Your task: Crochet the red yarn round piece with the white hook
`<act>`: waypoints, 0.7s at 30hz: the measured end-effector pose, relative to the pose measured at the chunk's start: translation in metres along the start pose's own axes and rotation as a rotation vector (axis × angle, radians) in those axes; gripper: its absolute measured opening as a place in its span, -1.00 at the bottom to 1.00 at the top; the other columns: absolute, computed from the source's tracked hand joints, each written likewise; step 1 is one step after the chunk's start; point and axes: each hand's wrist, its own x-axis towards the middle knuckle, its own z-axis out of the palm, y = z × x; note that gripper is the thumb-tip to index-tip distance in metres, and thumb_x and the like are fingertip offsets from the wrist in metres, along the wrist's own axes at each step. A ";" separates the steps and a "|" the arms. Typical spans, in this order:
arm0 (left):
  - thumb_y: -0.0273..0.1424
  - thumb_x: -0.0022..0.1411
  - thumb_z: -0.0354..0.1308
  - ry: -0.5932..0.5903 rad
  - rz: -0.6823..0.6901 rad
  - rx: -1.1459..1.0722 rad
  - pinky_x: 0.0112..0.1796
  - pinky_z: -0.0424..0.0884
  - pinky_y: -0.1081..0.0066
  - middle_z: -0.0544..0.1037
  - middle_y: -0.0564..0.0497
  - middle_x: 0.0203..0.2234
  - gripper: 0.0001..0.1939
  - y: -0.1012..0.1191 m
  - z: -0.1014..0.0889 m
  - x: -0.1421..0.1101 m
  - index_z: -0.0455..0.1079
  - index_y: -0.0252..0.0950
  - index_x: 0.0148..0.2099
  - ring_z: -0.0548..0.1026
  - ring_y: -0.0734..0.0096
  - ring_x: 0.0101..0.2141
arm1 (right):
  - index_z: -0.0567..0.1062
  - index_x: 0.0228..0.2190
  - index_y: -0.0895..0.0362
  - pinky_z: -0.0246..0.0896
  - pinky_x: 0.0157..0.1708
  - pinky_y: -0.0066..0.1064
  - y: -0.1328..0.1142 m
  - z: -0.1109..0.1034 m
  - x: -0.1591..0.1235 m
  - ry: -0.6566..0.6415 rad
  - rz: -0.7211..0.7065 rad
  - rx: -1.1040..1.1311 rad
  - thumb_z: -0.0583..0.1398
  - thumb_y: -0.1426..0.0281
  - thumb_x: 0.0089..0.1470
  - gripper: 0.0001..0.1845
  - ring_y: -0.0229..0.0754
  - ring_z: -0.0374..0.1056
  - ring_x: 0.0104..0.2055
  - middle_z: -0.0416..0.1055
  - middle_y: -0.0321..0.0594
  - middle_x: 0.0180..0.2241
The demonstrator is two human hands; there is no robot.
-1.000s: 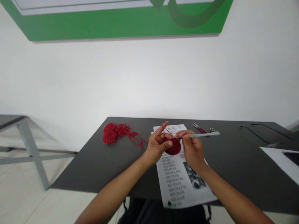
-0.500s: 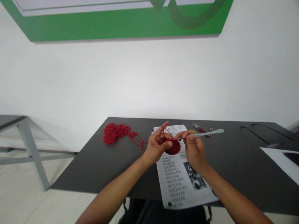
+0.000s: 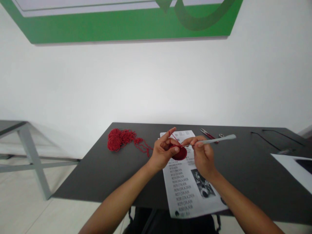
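Note:
My left hand (image 3: 163, 150) pinches a round red crochet piece (image 3: 179, 154) between thumb and fingers. Its index finger is raised, with a strand of red yarn looped over it and running down to the piece. In my right hand (image 3: 203, 154) is a crochet hook (image 3: 220, 138) with a pale grey handle, gripped like a pen. The hook's metal tip meets the upper edge of the crochet piece; the stitch itself is too small to make out. A ball of red yarn (image 3: 114, 140) lies at the left, its loose tangled strands trailing toward my left hand.
Beneath my hands lies a printed pattern sheet (image 3: 181, 195) on the dark table (image 3: 117, 175). Small thread snips (image 3: 207, 133) rest behind my right hand. Glasses (image 3: 282, 150) and a white sheet or folder (image 3: 292, 169) are at the right. A wall stands behind the table.
The crochet piece and hook tip have shifted very slightly left, and the hook's handle end reaches a little farther right. Both hands keep their hold.

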 end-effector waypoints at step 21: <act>-0.34 0.11 0.44 -0.015 0.187 0.255 -0.27 0.41 0.42 0.57 0.04 -0.45 -0.29 0.004 -0.002 0.002 0.37 -0.24 0.30 0.47 0.45 -0.41 | 0.43 -0.20 0.02 0.38 -0.13 -0.25 0.002 -0.011 0.003 -0.124 -0.247 -0.381 0.07 0.23 0.38 -0.81 -0.13 0.51 -0.16 0.56 -0.21 -0.22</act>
